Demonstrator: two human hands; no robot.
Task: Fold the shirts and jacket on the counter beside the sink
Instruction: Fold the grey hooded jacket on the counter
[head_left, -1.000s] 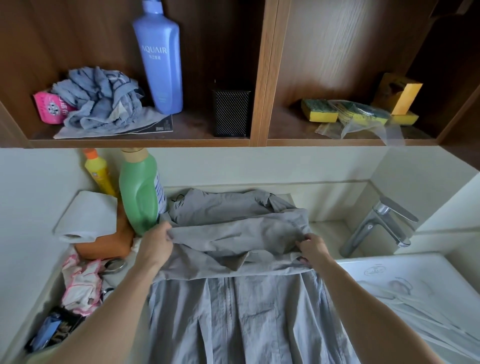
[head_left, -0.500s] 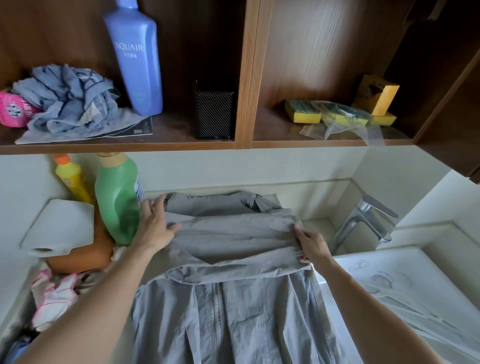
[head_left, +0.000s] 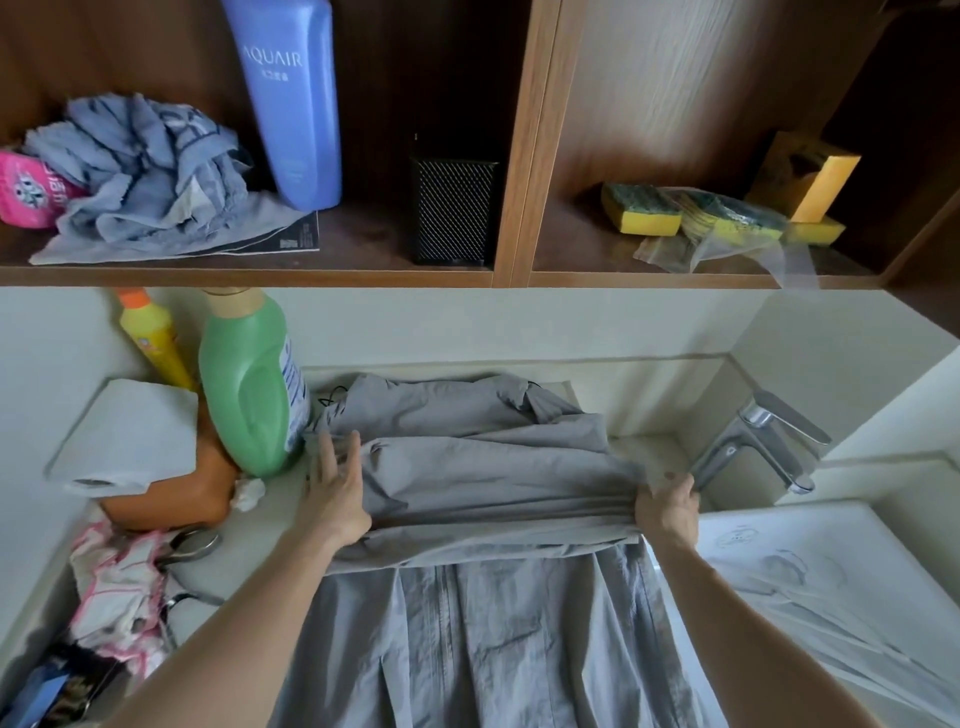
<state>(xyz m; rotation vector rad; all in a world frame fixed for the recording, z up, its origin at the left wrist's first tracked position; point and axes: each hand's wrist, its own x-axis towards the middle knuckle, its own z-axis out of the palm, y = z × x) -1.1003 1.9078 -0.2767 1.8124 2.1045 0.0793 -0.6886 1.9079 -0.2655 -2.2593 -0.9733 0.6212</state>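
Grey cloth under both hands. The left hand (head_left: 335, 501) lays its fingers (head_left: 332, 457) straight and flat on the left end of the jacket (head_left: 493, 467), gripping nothing, just pressing the fold down. Over on the other end, the right hand (head_left: 667, 512) has its fingers curled tight round the edge of that fold, pinching the fabric.

The jacket lies spread on the counter (head_left: 241, 556), its top part doubled over towards the person in a band across the middle. The zipped front runs down between the two forearms and out of the bottom of the view. Its right side reaches the edge of the sink (head_left: 883, 530), and the tap (head_left: 753, 447) stands just beyond the right hand.

Left of the jacket, a green bottle (head_left: 244, 384) touches the cloth, with a paper roll (head_left: 130, 436) beside it. Above, the shelf (head_left: 260, 271) carries a blue bottle (head_left: 291, 104) and sponges (head_left: 641, 208).
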